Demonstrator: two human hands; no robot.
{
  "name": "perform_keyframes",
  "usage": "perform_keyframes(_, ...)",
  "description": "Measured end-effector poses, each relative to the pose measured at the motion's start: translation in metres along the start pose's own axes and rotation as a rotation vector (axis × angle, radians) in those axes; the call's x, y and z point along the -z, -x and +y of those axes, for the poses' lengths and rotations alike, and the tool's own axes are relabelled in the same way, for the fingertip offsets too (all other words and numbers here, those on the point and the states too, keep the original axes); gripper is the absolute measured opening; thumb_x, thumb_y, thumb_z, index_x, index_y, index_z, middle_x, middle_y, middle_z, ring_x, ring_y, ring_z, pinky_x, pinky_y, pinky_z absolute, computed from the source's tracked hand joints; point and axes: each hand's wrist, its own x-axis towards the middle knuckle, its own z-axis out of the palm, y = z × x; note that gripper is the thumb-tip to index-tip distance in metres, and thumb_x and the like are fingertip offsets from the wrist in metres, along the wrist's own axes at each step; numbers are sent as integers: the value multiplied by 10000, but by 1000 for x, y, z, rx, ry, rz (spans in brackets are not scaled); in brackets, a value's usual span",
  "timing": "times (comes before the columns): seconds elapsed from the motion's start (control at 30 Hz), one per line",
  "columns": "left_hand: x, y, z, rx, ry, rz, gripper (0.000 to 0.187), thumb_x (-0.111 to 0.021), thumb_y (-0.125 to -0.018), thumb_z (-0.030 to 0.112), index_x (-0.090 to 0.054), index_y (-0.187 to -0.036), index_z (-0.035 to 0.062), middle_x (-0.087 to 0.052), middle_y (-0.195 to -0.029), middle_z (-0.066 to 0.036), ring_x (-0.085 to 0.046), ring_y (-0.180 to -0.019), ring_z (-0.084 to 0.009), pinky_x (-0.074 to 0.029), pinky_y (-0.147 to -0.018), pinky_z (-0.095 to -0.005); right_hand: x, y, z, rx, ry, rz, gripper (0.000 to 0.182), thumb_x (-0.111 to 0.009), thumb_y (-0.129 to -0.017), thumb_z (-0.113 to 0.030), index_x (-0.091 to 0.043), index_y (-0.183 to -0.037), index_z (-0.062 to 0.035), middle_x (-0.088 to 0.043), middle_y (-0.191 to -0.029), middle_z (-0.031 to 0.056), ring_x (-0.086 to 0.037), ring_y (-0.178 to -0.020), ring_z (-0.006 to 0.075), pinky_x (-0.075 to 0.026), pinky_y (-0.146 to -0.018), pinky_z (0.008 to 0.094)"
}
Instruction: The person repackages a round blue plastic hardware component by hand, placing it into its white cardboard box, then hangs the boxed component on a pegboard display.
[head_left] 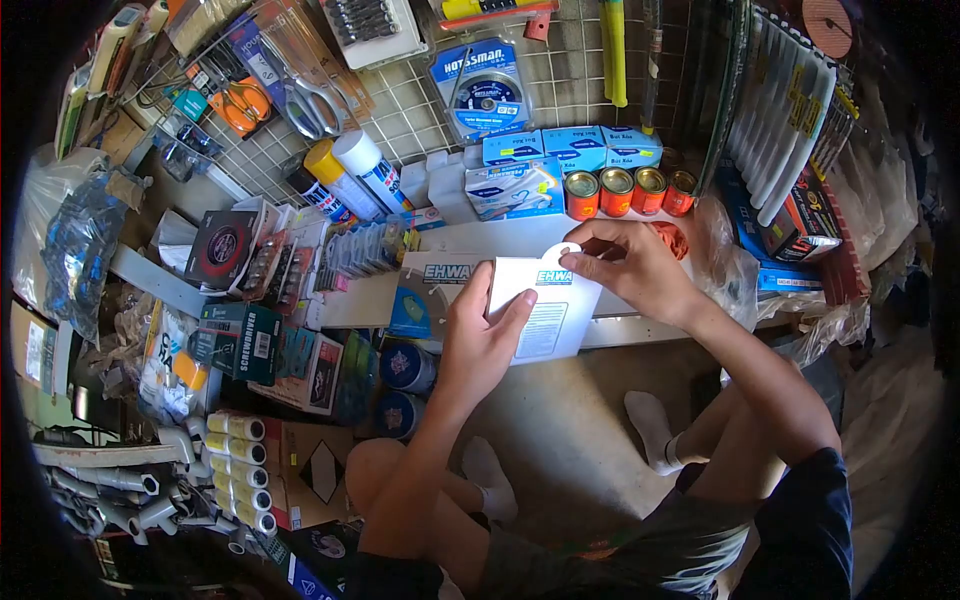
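Observation:
In the head view, my left hand (pixel 474 335) grips a flat white EHWA packet (pixel 550 322), thumb across its front and the other fingers mostly behind it. My right hand (pixel 625 268) pinches the rounded hang tab at the packet's top right corner between thumb and finger. Printed text in a box shows on the lower part of the packet. Just left of it, a second EHWA package (pixel 420 312) with a blue and green picture lies on the white shelf (pixel 612 330), partly hidden by my left hand.
Behind my hands stand small orange-red cans (pixel 618 196) and blue boxes (pixel 515 190). Spray cans (pixel 368 168) lean at the back left. A green screwdriver box (pixel 240 340) and white rolls (pixel 238 470) are at left. Wrapped white rods (pixel 790 110) hang at right.

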Motion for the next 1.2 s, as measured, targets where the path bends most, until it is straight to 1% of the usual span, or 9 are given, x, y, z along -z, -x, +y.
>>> perform_keyframes(0.1,-3,6,11,-37,-392,84,149,-689,-914,16,-642,-1054,-3,-710,-1043,-126,-702,-946,-301,-532,-850,-345,7,0,2,358,358,89,181,-743,-909,-113,-721,-1077,-50,-704,-993,70,-662,-887,216,-534,-810,343)
perform_keyframes(0.17,-4,9,10,-404,-608,114,151,-706,-858,-30,-675,-1004,-8,-724,-1001,-123,-708,-948,-282,-535,-845,-349,16,1,-5,605,611,127,185,-753,-874,-98,-726,-1056,-79,-686,-1027,56,-635,-941,248,-515,-848,363)
perform_keyframes(0.33,-3,6,17,-880,-836,176,210,-701,-738,-114,-670,-919,-13,-734,-1006,-100,-706,-952,-293,-515,-811,-422,16,10,-14,620,593,57,145,-779,-829,-120,-678,-926,-81,-661,-1066,32,-585,-1021,280,-485,-895,400)
perform_keyframes(0.57,0,3,9,-432,-690,116,250,-739,-837,11,-651,-1071,12,-693,-1073,-148,-664,-1018,-335,-490,-894,-407,20,5,-18,390,472,74,170,-795,-856,-139,-661,-882,-38,-656,-1059,81,-592,-1035,263,-469,-919,394)
perform_keyframes(0.73,0,3,10,-45,43,146,236,-669,-980,107,-606,-1198,44,-677,-1127,-80,-661,-1097,-171,-524,-891,-346,40,10,-20,91,441,-34,275,-775,-893,-234,-674,-855,19,-683,-942,101,-654,-852,212,-497,-763,345)
perform_keyframes(0.9,50,-14,0,22,-312,76,204,-661,-974,88,-640,-1172,48,-681,-1134,-51,-654,-1091,-169,-550,-880,-331,37,13,-25,110,260,6,235,-789,-894,-182,-666,-870,17,-672,-985,96,-640,-934,183,-497,-815,339)
perform_keyframes(1.07,145,-26,-38,132,-1037,161,494,-724,-896,335,-634,-1226,-22,-668,-1199,-273,-633,-1137,-421,-494,-980,-465,57,12,-21,-2,189,162,238,-693,-987,-203,-628,-943,21,-642,-861,42,-577,-809,99,-483,-728,276)
perform_keyframes(1.13,184,-28,-56,286,-968,163,503,-693,-924,379,-637,-1246,-4,-675,-1217,-257,-646,-1155,-389,-496,-994,-441,46,11,-17,64,186,135,223,-650,-1020,-212,-620,-971,3,-617,-793,16,-531,-764,73,-452,-670,263)
perform_keyframes(1.2,209,-27,-92,304,-814,129,480,-672,-950,374,-635,-1257,7,-682,-1224,-236,-655,-1156,-364,-497,-996,-423,21,8,-16,132,336,133,238,-656,-1012,-228,-623,-979,6,-646,-749,111,-613,-690,187,-487,-659,335)
